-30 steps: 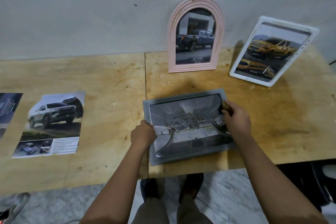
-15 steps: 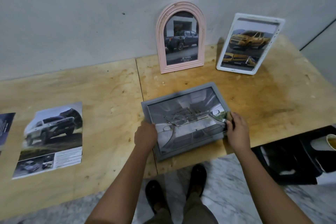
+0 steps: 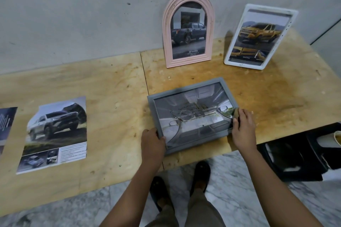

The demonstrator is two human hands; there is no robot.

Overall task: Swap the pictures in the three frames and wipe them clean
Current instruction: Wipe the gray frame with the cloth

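Observation:
A grey frame (image 3: 186,86) with a car-interior picture lies flat near the table's front edge, its glass smeared. My left hand (image 3: 152,142) grips its lower left corner. My right hand (image 3: 243,129) rests on its right edge, fingers closed on a small yellowish cloth (image 3: 235,112) that is mostly hidden. A pink arched frame (image 3: 167,29) with a dark pickup picture and a white frame (image 3: 243,65) with a yellow pickup picture lean against the wall behind. A loose print (image 3: 55,134) of a white truck lies to the left.
The plywood table (image 3: 110,83) meets a grey wall at the back. A second dark print (image 3: 7,123) is cut off at the left edge. Right of the table stands a black seat (image 3: 295,156), with a cup (image 3: 337,140) at the frame's edge. My feet stand below the front edge.
My right hand has slid with the cloth from the grey frame's upper right corner down along its right edge. My left hand has kept its grip. The view has tilted and shifted.

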